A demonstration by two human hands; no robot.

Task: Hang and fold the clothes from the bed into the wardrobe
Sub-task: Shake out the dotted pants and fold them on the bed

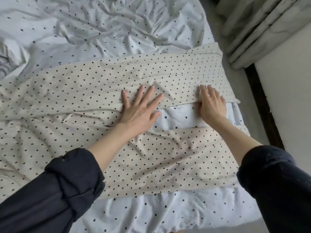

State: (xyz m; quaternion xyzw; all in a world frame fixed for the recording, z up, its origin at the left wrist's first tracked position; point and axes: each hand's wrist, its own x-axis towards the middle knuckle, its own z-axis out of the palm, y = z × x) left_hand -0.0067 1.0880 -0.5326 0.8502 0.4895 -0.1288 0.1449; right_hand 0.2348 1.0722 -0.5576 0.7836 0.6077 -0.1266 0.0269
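Note:
A cream garment with small black dots (80,91) lies spread across the bed, its two long sections running left to right with a gap of bedsheet between them. My left hand (139,108) presses flat on the upper section, fingers spread and straight. My right hand (211,105) rests on the lower edge of the same section near its right end, with the thumb tucked under the fabric edge and the fingers lying over it. Both forearms come out of rolled dark sleeves.
The bed is covered by a crumpled white sheet with dark dots (94,27). Its right edge meets a narrow strip of grey floor (242,91). Pale curtains (259,29) hang at the upper right, beside a dark skirting strip (262,105) and a white wall.

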